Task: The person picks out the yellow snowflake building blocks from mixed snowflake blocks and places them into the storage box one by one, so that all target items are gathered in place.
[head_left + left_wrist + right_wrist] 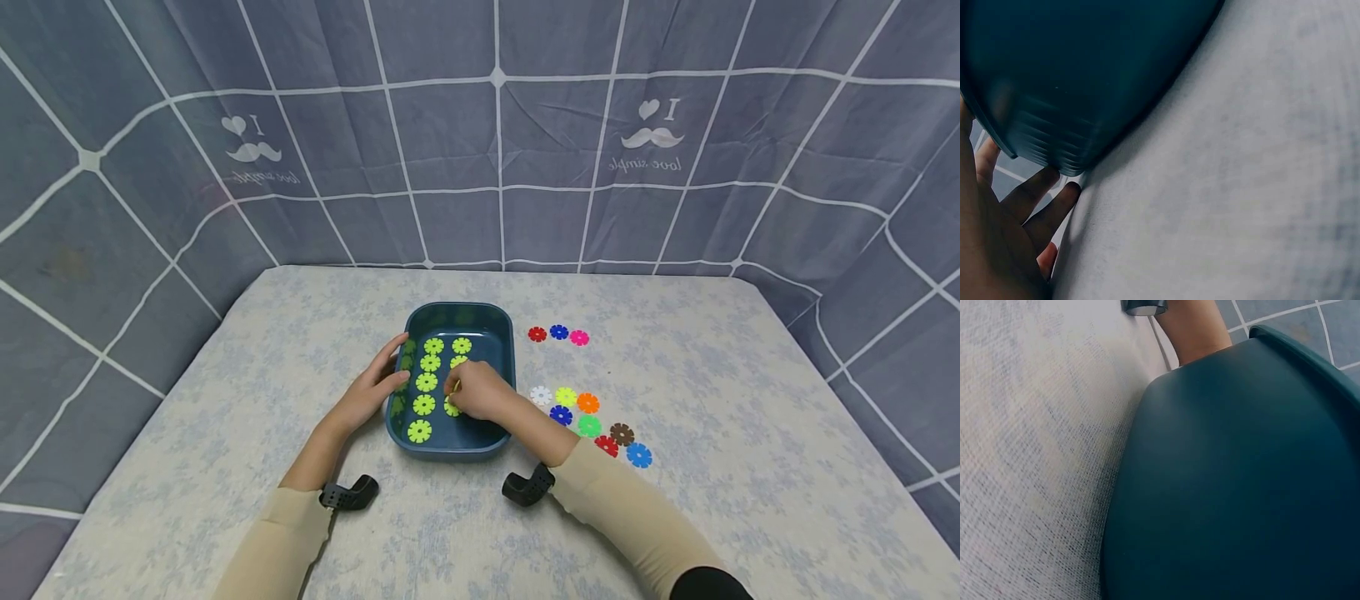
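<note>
A dark teal plastic bin (450,454) stands on the table. Yellow-green notched snowflake discs (423,405) lie in it in two columns; my right hand covers part of the right-hand column. My left hand (366,396) rests at the bin's left side, thumb and forefinger at the rim. In the left wrist view its fingers (1052,215) extend, fairly straight, against the outer wall. My right hand (480,390) reaches over the right rim into the bin, fingertips curled down, pinching a yellow-green disc (456,387) that is mostly hidden. The right wrist view shows only the bin's outside (1222,481) and a forearm.
Right of the bin, red, blue and pink discs (579,337) form a short row. Nearer me lie several more in mixed colours, such as an orange disc (588,403) and a brown disc (622,434), close to my right forearm. A grey checked curtain (442,150) hangs around the table.
</note>
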A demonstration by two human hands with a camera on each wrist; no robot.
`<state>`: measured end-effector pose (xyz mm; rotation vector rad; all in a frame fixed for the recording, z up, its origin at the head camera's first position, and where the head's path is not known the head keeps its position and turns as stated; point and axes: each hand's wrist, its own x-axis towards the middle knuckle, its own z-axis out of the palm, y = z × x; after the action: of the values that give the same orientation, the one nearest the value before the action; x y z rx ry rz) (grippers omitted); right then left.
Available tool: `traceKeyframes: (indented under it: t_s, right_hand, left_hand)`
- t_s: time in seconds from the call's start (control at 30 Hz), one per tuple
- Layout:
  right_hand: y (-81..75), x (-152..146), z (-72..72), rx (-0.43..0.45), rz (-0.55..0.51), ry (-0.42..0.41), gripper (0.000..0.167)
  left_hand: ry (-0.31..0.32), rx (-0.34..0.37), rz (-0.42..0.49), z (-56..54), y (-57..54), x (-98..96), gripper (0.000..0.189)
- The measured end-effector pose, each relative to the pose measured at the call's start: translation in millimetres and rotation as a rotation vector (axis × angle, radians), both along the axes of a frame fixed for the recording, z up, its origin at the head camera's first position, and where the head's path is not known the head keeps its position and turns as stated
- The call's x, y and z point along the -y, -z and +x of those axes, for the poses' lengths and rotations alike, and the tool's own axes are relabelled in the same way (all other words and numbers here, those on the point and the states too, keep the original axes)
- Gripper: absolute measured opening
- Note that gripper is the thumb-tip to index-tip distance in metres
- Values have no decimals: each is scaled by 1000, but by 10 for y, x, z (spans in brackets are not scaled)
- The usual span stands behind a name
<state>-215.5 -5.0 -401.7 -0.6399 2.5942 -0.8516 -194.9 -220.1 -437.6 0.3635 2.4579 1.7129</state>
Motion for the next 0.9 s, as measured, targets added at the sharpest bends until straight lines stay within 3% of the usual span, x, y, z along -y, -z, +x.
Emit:
traceKeyframes:
  t_s: [0.23, 0.9]
  right_hand:
    - [15, 16, -10, -7, 59, 55, 4]
    - [9, 18, 5, 7, 69, 79, 15]
  left_hand:
    - [1, 10, -26, 135, -282, -87, 61]
    - [-2, 13, -12, 145, -291, -90, 61]
